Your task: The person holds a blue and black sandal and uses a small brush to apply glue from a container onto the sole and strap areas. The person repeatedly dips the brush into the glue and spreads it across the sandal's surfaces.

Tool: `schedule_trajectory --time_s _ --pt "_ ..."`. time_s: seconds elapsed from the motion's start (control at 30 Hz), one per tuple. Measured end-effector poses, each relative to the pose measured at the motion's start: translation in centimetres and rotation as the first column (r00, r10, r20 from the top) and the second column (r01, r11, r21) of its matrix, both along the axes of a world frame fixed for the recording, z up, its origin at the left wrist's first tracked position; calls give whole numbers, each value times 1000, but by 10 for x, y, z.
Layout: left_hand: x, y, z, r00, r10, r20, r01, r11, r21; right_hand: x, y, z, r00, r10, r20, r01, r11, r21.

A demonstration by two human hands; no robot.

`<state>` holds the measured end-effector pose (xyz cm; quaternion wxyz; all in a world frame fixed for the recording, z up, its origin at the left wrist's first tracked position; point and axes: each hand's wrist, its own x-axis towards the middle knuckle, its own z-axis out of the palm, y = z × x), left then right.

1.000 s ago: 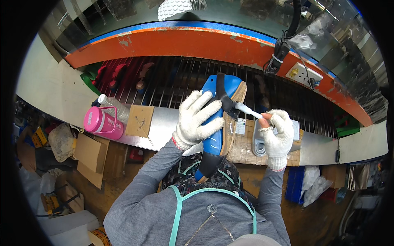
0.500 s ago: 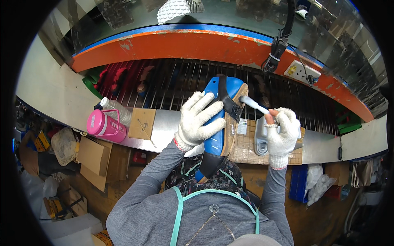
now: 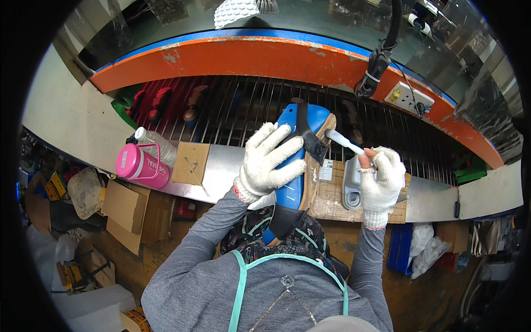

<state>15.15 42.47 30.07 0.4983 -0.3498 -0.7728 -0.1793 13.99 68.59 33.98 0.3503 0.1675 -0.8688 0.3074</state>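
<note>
Steel workbench [image 3: 221,160] beside slatted conveyor [image 3: 232,110]

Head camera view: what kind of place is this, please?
Probably a shoe factory workstation. The left hand steadies a blue shoe while the right hand holds a white brush to its sole edge. Behind runs a wire rack conveyor carrying other shoes, with an orange rim.

The desk [image 3: 221,166] is shiny metal. On it lie a pink bottle [image 3: 142,166], a clear bottle [image 3: 156,145], a brown card [image 3: 190,162], a wooden board [image 3: 337,196] and a grey tub [image 3: 352,182].
</note>
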Motion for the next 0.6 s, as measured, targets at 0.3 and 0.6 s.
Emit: schedule_trajectory --time_s 0.3,0.6 --pt "-2 0 2 1000 1 -7 -1 1000 -10 0 2 1 998 38 -54 -33 996 86" --pt "-3 1 1 1000 -21 2 21 999 34 -20 14 3 899 334 285 -280 936 -214"
